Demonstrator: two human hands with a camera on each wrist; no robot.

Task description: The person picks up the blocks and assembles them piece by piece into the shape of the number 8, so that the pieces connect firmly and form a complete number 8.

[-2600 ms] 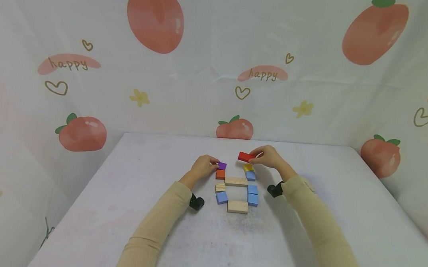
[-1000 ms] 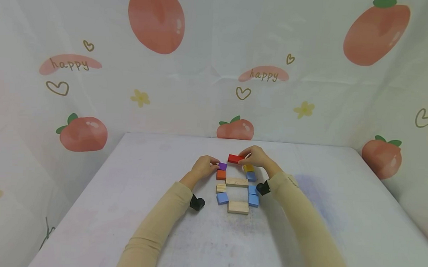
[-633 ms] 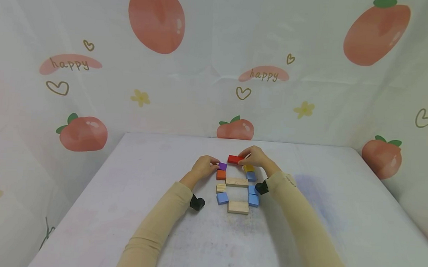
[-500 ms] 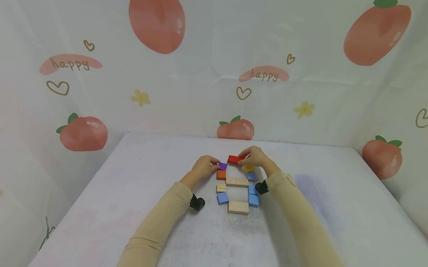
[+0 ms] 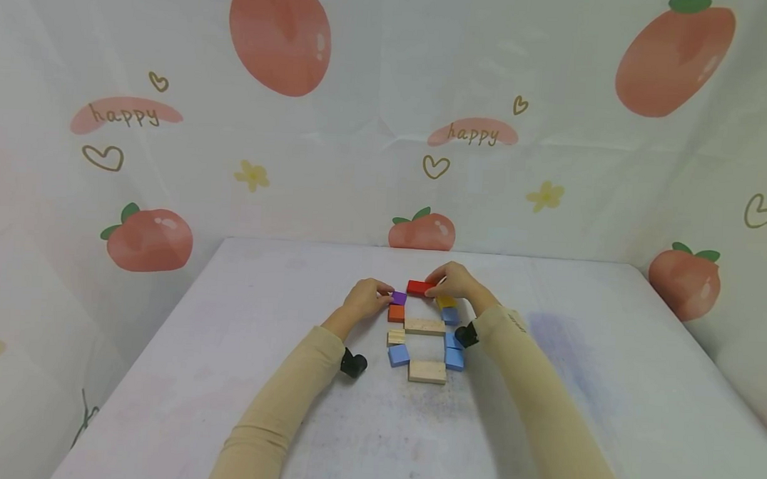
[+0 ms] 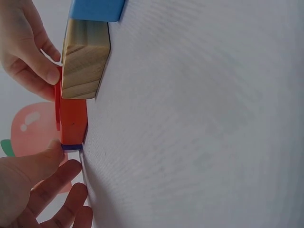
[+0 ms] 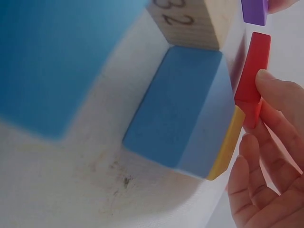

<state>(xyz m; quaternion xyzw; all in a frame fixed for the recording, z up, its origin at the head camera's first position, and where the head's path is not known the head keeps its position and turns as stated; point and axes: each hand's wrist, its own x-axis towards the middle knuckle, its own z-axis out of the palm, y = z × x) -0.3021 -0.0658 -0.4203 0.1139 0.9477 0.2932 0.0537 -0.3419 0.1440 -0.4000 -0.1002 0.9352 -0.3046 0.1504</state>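
Note:
In the head view my right hand (image 5: 460,281) pinches the right end of a long red block (image 5: 417,288) at the far end of a block outline. The right wrist view shows the red block (image 7: 254,66) between thumb and fingers, with a shadow beneath it. My left hand (image 5: 364,300) pinches the left edge of a small purple block (image 5: 399,298) with thumb and index finger. In the left wrist view only a thin strip of the purple block (image 6: 72,147) shows behind an orange-red block (image 6: 73,121). A yellow block (image 5: 446,301) lies below my right hand, partly covered.
Nearer on the white table (image 5: 375,439) lie a long wooden block (image 5: 425,327), a small wooden block (image 5: 395,338), several blue blocks (image 5: 454,359) and a wooden block (image 5: 427,371) at the near end. A fruit-print cloth (image 5: 335,166) hangs behind.
My right hand has carried the red block left, from beyond the yellow block to between the purple and yellow blocks, then slightly nearer and lower. My left hand has stayed at the purple block.

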